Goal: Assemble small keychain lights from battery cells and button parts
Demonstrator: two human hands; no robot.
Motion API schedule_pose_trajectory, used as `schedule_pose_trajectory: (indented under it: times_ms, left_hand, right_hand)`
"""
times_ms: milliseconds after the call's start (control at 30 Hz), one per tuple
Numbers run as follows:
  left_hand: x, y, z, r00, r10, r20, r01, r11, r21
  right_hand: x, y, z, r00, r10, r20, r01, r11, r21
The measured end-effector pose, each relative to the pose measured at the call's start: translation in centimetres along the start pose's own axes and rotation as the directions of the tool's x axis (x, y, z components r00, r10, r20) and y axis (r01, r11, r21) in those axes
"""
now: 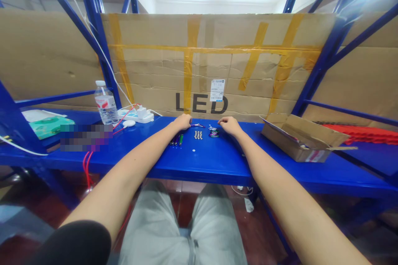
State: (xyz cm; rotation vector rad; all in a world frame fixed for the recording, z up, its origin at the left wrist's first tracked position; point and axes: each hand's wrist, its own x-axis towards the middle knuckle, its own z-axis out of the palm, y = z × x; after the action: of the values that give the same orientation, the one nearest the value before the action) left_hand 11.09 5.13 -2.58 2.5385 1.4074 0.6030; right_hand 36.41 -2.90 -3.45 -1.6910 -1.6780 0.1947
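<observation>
Both my arms reach forward over the blue shelf. My left hand is curled closed at the back of the shelf, and a small purple keychain piece sticks out from its fingers. My right hand rests knuckles up with fingers curled, just right of a small heap of coloured clips; I cannot make out whether it holds anything. Between the hands lie several small metal button cells. A few small coloured tubes lie under my left wrist.
An open cardboard box sits at the right. At the left stand a water bottle, a white power strip with red wires, and a green packet. A taped cardboard wall marked LED closes the back.
</observation>
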Motion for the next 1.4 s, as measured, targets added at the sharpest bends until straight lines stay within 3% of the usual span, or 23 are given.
schedule_pose_trajectory:
  times_ms: [167, 333, 467, 600, 800, 1133, 1400]
  left_hand:
    - [-1.9, 0.4, -2.2, 0.999, 0.030, -0.035, -0.029, 0.999, 0.014]
    - [-6.0, -0.1, -5.5, 0.955, 0.241, 0.173, -0.203, 0.956, -0.213]
    - [-8.6, -0.6, -6.9, 0.945, 0.188, 0.269, -0.126, 0.965, -0.232]
    - [-9.1, -0.7, -6.7, 0.947, 0.114, 0.300, -0.071, 0.986, -0.151]
    - [-8.6, -0.5, -5.8, 0.947, 0.128, 0.294, -0.097, 0.988, -0.118]
    - [-8.8, 0.6, -6.0, 0.899, 0.121, 0.420, -0.166, 0.984, 0.070]
    - [-8.9, 1.8, -5.0, 0.938, 0.082, 0.338, -0.126, 0.986, 0.109]
  right_hand:
    - [-0.8, -0.7, -0.6, 0.998, -0.058, 0.021, 0.057, 0.998, 0.032]
    - [-2.0, -2.4, -0.7, 0.965, -0.174, 0.197, 0.159, 0.983, 0.090]
    - [-2.2, -2.3, -1.0, 0.967, -0.165, 0.193, 0.160, 0.986, 0.039]
    - [-1.9, -1.6, -1.2, 0.974, -0.140, 0.176, 0.137, 0.990, 0.028]
    - [-1.8, -1.8, -1.1, 0.975, -0.139, 0.174, 0.135, 0.990, 0.037]
    - [-2.2, -2.5, -1.3, 0.966, -0.201, 0.165, 0.206, 0.978, -0.014]
    - [-2.9, -4.6, -1.1, 0.932, -0.257, 0.257, 0.281, 0.958, -0.062]
